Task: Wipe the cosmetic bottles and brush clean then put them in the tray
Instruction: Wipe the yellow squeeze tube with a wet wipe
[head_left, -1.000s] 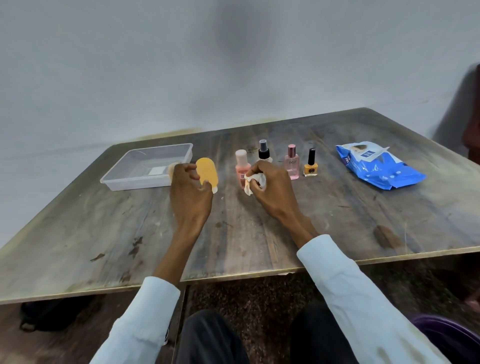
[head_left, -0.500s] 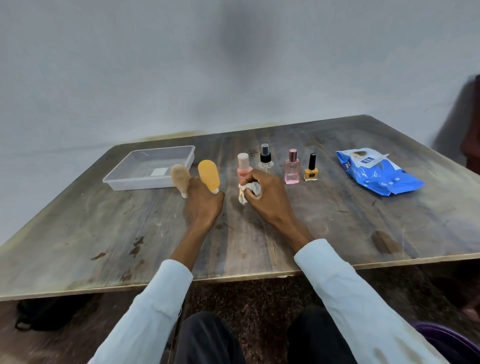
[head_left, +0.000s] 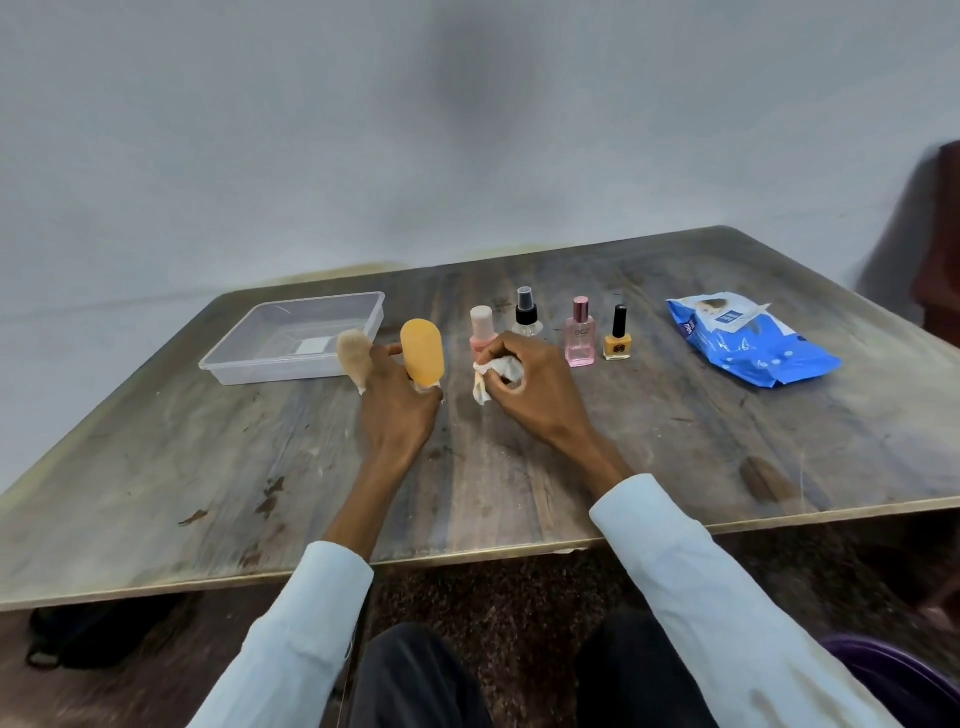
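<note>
— Left grip?
— Left hand (head_left: 400, 410) curled round two things at once: fluffy beige makeup brush (head_left: 355, 356) sticking up on the left, flat orange oval sponge (head_left: 423, 352) sticking up on the right. Both raised above the worn wooden counter (head_left: 675, 441), just near and right of the clear plastic tray (head_left: 244, 358).
— Right grip?
— Right hand (head_left: 535, 395) bunched round a crumpled white wipe (head_left: 493, 376), a loose tail hanging below the fingers. Close beside the left hand, not touching.
— Bottles?
— Four, counted left to right, upright in a row just beyond the right hand: pale pink bottle with a pink cap (head_left: 481, 330), partly hidden by the fingers; small clear spray bottle with a black nozzle (head_left: 527, 314); square pink perfume bottle with a rose cap (head_left: 580, 335); yellow nail polish bottle with a black cap (head_left: 618, 338).
— Tray contents?
— One white label or slip on the floor of it, nothing sharper to tell.
— Anything else?
— One blue pack of wet wipes (head_left: 748, 343), flat, far right, well apart from both hands.
</note>
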